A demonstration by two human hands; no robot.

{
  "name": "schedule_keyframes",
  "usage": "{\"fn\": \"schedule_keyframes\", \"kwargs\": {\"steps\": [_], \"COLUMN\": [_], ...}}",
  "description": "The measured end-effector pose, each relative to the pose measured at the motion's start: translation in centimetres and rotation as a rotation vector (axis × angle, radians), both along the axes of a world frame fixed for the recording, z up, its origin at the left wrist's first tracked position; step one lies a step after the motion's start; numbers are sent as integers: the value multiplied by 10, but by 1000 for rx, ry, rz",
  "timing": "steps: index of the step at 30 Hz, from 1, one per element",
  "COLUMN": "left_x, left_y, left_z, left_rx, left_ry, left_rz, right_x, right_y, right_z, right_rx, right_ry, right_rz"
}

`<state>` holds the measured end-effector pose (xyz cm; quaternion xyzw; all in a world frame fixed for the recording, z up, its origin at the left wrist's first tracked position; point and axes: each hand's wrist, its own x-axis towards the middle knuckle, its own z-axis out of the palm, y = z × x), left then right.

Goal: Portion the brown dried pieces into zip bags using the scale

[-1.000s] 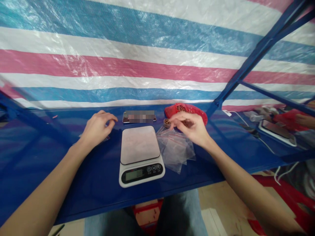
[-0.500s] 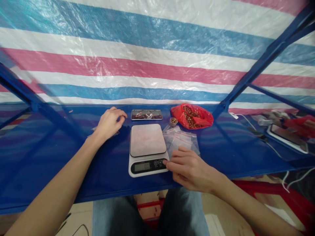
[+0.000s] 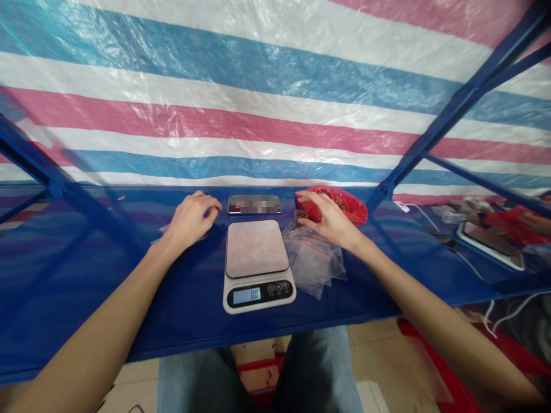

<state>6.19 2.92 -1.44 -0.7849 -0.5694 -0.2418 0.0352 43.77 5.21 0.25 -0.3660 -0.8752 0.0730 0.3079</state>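
A white kitchen scale (image 3: 257, 250) stands on the blue table, its pan bare and its lit display reading 0.0. My right hand (image 3: 325, 217) is over the front of a red plastic bag (image 3: 353, 210) of small brown pieces. Its thumb and fingers are spread around a small clear cup (image 3: 300, 215) of the same pieces; the grip does not look closed. Clear zip bags (image 3: 312, 261) lie under and in front of that hand. My left hand (image 3: 196, 215) rests left of the scale, loosely curled with thumb and index finger apart, above a small clear bag (image 3: 165, 228).
A phone (image 3: 254, 204) playing a video lies behind the scale. Blue metal struts (image 3: 413, 155) rise at both sides before a striped plastic sheet (image 3: 241, 132). To the right is a white-edged device (image 3: 491, 244) with cables and a blurred red heap.
My right hand has left the scale's buttons and moved forward to the small cup and red bag. The scale's display has lit up. My left hand stays in place.
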Motion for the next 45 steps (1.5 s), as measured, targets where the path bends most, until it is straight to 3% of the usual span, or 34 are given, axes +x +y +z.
{"fn": "schedule_keyframes", "kwargs": {"steps": [4, 7, 11, 16, 23, 27, 33, 38, 45], "left_x": [-1, -1, -1, -2, -2, -1, 1, 1, 4], "left_y": [0, 0, -1, -1, -1, -2, -2, -2, -4], "left_z": [-1, -2, -1, 0, 2, 3, 3, 3, 4], "left_rx": [0, 10, 11, 17, -2, 1, 7, 11, 29], "left_ry": [5, 8, 12, 14, 8, 2, 10, 12, -16], "left_rz": [3, 3, -2, 6, 17, 16, 6, 5, 17], "right_x": [2, -2, -18, -57, -89, -71, -4, 31, 34], "right_y": [19, 20, 6, -30, -49, -39, -20, -40, -54], "right_z": [-17, -19, 2, 33, 25, 29, 42, 20, -5], "right_rx": [-91, -116, -127, -151, -163, -144, -148, -222, -211], "right_ry": [-45, -49, 51, 71, -112, -75, -40, -238, -315], "right_rz": [-22, -9, 28, 165, 257, 252, 96, -4, -47]}}
